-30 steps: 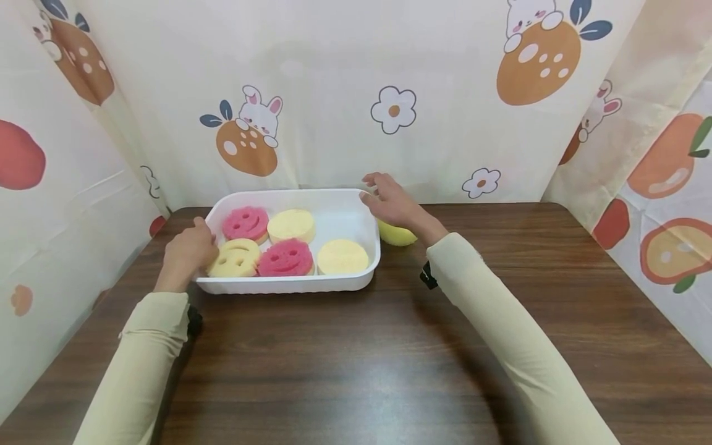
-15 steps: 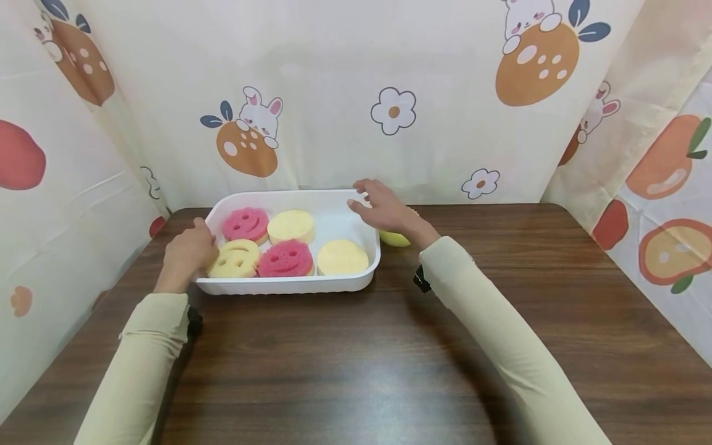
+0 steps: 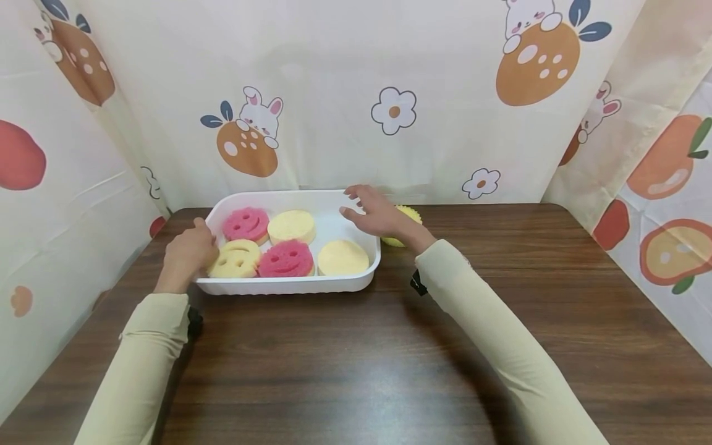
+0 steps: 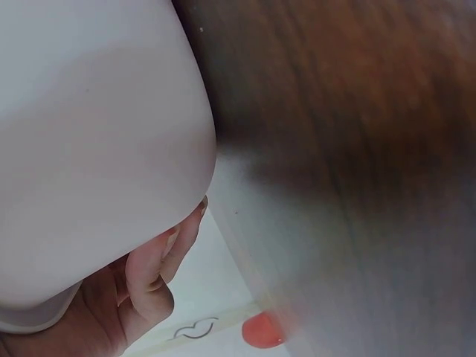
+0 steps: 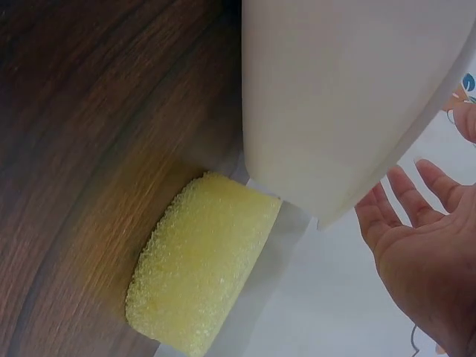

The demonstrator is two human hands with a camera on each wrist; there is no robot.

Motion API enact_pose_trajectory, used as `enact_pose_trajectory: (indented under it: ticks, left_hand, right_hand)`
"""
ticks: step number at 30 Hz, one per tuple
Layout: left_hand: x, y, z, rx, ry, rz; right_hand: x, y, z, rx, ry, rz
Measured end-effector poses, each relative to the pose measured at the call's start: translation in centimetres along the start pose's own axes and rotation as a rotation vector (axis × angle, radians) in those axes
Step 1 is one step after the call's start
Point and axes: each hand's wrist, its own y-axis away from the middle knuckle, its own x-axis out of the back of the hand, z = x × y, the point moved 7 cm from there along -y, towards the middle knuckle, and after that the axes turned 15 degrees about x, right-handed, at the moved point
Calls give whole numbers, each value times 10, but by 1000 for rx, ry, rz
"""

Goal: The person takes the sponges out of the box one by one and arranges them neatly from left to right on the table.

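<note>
A white tray (image 3: 289, 285) sits on the table with smiley sponges in it. Two are pink: one pink sponge (image 3: 245, 223) at the back, another pink sponge (image 3: 286, 258) in front. A yellow smiley sponge (image 3: 235, 259) lies front left, and two plain-faced yellow sponges (image 3: 291, 226) lie further right. My left hand (image 3: 191, 248) grips the tray's left end; in the left wrist view its fingers (image 4: 149, 268) curl against the outer wall. Over the tray's back right corner hovers my right hand (image 3: 378, 213), fingers spread, holding nothing. Another yellow sponge (image 5: 204, 264) stands outside the tray, beside its right end, partly hidden by that hand in the head view.
The dark wooden table (image 3: 356, 371) extends in front of the tray and to its right. A patterned curtain (image 3: 334, 136) hangs close behind the tray and along both sides.
My right hand has moved left and slightly down, from beside the tray's right end to over its back right corner. More of the outside sponge's far edge shows. My left hand stays put.
</note>
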Motion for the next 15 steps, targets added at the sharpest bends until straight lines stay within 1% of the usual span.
enact_pose_trajectory:
  ticks: [3, 15]
  left_hand:
    - [0, 1, 0, 2, -2, 2]
    - [0, 1, 0, -3, 0, 12]
  right_hand:
    - [-4, -1, -2, 17, 4, -8]
    - [-12, -5, -6, 26, -29, -34]
